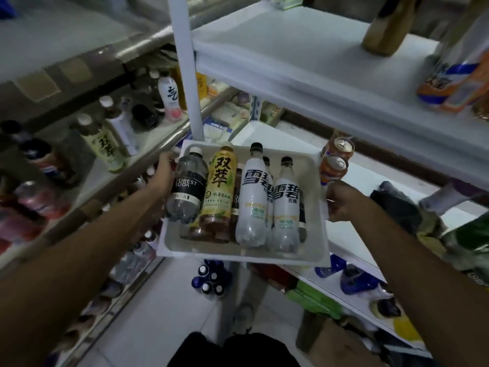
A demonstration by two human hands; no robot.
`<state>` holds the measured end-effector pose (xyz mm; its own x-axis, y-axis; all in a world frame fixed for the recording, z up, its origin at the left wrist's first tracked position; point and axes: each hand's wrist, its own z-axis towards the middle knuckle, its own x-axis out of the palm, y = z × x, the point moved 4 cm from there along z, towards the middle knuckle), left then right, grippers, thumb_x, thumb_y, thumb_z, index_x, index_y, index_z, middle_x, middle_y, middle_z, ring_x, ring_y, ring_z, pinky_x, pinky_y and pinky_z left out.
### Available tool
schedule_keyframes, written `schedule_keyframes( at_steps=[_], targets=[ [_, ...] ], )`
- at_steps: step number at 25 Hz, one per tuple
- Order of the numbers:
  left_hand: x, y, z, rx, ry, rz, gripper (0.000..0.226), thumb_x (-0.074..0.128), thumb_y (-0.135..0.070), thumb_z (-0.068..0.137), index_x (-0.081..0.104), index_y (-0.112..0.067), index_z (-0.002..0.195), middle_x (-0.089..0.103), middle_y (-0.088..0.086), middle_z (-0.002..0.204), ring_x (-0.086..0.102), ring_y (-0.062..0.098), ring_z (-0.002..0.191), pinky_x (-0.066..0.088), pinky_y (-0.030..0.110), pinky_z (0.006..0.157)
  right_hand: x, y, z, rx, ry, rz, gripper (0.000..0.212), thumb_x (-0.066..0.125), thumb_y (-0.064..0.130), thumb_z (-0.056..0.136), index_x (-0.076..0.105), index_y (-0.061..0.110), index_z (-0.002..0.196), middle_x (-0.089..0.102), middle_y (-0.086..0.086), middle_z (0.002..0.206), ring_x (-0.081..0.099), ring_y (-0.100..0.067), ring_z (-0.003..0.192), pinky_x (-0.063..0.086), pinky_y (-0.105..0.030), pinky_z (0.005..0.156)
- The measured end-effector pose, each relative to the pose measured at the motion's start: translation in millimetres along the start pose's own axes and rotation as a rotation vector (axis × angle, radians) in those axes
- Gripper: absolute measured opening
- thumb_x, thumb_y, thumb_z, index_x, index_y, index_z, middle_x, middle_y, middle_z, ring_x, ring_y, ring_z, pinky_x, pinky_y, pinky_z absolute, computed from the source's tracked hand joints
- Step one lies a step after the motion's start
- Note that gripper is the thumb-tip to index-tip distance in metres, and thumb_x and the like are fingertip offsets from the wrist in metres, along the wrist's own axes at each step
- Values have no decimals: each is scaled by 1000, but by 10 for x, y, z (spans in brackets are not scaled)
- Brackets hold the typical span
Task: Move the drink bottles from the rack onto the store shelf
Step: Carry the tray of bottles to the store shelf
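Head view: left hand (161,176) grips rack (238,256) at its 9 o'clock rim, right hand (341,201) grips the 3 o'clock rim. Drink bottles (254,197) sit inside. Likely carrying step; next, rest rack, free one hand for store shelf (304,75) at 1 o'clock.

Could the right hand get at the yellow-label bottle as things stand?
Probably not: the right hand grips the tray by its right rim, the left hand holds the other side, and two white bottles lie between it and the yellow-label bottle.

Two orange cans (334,167) close together, green packets (313,296) below, brown cardboard box (340,345), pale tiled floor (158,313)
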<state>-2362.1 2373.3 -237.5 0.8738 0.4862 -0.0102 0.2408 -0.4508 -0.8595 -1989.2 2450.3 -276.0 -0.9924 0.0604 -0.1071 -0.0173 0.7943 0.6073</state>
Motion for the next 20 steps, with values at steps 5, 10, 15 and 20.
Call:
schedule_keyframes(
  at_steps=[5, 10, 15, 20],
  targets=[
    [182, 261, 99, -109, 139, 123, 58, 23, -50, 99, 57, -2, 98, 64, 8, 64, 62, 16, 50, 47, 20, 42, -151, 171, 6, 13, -96, 0, 20, 50, 4, 88, 55, 11, 70, 59, -6, 69, 59, -19, 61, 54, -23, 47],
    [302, 268, 158, -114, 158, 156, 52, 23, -52, 98, 54, -15, 80, 61, 9, 72, 63, 17, 49, 41, 27, 54, -335, 77, -17, 7, -204, 29, 20, 38, 1, 80, 45, 16, 71, 44, -3, 69, 46, -16, 60, 40, -24, 61],
    [396, 202, 29, -71, 168, 155, 46, 24, -43, 100, 49, -11, 78, 61, 3, 48, 58, 10, 38, 44, 17, 40, -430, 20, -48, 31, -215, 44, 25, 32, 3, 88, 41, 17, 70, 37, -4, 70, 36, -18, 58, 34, -25, 58],
    [525, -12, 227, -70, 133, 256, 52, 22, -48, 95, 51, -7, 80, 53, 11, 76, 47, 22, 68, 35, 29, 64, -472, 7, 2, 62, -193, 106, 19, 47, 12, 92, 49, 17, 74, 51, -1, 78, 50, -18, 68, 44, -28, 63]
  ],
)
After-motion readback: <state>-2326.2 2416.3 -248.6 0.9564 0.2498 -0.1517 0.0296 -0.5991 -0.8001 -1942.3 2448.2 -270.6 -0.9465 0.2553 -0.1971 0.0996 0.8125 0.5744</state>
